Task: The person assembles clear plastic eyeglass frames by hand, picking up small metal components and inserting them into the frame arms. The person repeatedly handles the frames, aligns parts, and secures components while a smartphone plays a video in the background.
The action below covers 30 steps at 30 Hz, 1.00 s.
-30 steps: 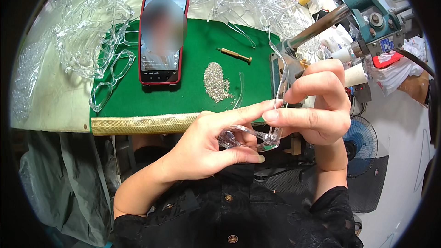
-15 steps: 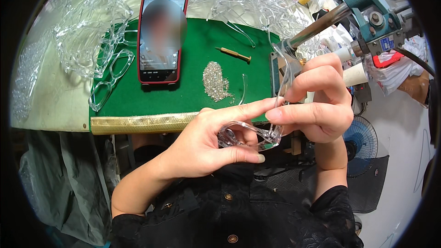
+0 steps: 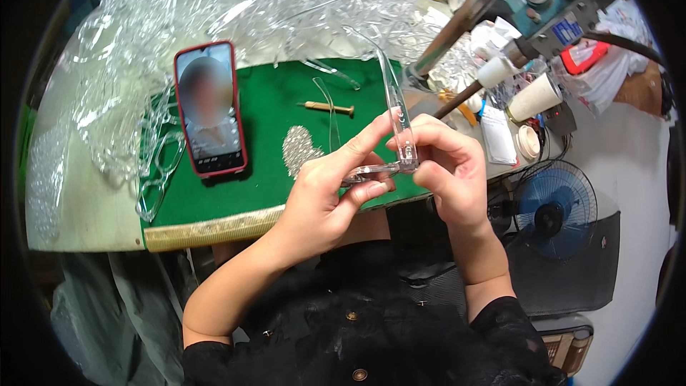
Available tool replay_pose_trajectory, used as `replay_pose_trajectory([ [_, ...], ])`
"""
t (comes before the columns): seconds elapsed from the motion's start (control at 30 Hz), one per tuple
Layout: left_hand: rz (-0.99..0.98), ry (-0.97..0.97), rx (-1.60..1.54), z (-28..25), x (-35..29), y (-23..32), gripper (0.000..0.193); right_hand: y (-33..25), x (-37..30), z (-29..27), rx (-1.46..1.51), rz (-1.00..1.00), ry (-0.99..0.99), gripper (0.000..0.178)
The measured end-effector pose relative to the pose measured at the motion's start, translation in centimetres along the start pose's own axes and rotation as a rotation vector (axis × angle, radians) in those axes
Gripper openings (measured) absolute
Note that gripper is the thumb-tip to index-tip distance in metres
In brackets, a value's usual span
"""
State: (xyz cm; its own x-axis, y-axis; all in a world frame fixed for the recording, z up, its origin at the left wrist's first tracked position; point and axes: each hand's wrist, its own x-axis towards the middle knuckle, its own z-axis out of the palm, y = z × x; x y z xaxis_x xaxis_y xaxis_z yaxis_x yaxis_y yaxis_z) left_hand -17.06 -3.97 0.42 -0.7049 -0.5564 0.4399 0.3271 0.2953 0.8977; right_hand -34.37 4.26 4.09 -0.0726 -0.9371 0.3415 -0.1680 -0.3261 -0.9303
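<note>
A: Where is the specimen?
B: A clear plastic eyeglass frame (image 3: 377, 169) is held up near the front edge of the green work mat (image 3: 264, 111). Its long clear temple arm (image 3: 397, 104) points away from the body.
A: State of the hands?
B: Left hand (image 3: 330, 189): thumb and fingers clamped on the frame's front, index finger out to the arm. Right hand (image 3: 446, 164): fingers curled at the arm by the corner; how firmly they press, I cannot tell.
A: Risks?
B: My judgement: sideways force on the arm could crack that corner, and slick plastic could slip over the mat's edge.
A: Nearby?
B: A heap of tiny silvery pieces (image 3: 301, 149), beyond the left knuckles; a dropped frame or low sweep could scatter it. Farther off, a slim brass-coloured screwdriver (image 3: 326, 107) could roll if bumped.
</note>
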Motion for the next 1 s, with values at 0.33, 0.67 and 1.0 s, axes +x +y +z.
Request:
replay_pose_trajectory([
  [0.33, 0.103, 0.076, -0.094, 6.9, 7.0, -3.4, 0.020, -1.4, 0.5, -7.4, 0.033, -0.049, 0.238, 0.021],
  [0.67, 0.045, 0.093, -0.107, 11.1, 11.8, -4.8, 0.012, -0.6, 1.2, -13.0, -0.110, -0.024, 0.464, 0.009],
  [1.0, 0.016, 0.133, -0.118, 11.3, 12.0, -3.7, 0.012, -15.4, 4.4, -18.1, 0.120, -0.626, 0.356, 0.030],
])
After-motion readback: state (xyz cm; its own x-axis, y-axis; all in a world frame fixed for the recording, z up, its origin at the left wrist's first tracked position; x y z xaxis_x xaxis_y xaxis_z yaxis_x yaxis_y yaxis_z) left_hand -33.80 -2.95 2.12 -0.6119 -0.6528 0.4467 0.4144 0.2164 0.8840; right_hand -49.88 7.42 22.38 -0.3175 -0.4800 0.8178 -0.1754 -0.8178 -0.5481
